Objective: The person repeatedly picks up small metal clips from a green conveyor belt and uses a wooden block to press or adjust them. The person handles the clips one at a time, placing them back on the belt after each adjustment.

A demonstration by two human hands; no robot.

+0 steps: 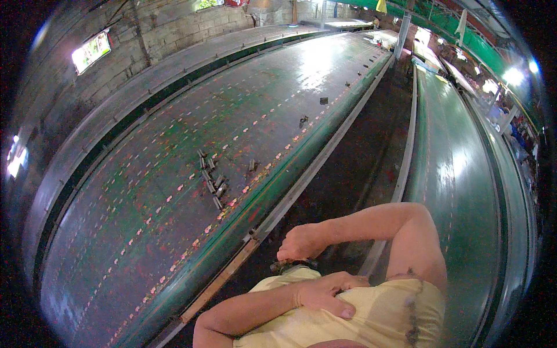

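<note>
The yellow shirt (371, 307) is worn at the lower edge of the view, and the left hand (328, 296) is laid directly on its front, thumb spread away from the fingers. The right hand (303, 242) is curled into a fist in front of the shirt; whether anything is enclosed in it cannot be told. Just below that fist a dark item (295, 266) is partly covered, and its kind cannot be made out. The small dark blocks (210, 187) are scattered on the long green-stained desk (133, 191) to the left, well apart from both hands. The left fingertips are hard to distinguish, the left elbow is cut off by the lower edge, and the desk's far end is blurred by glare.
</note>
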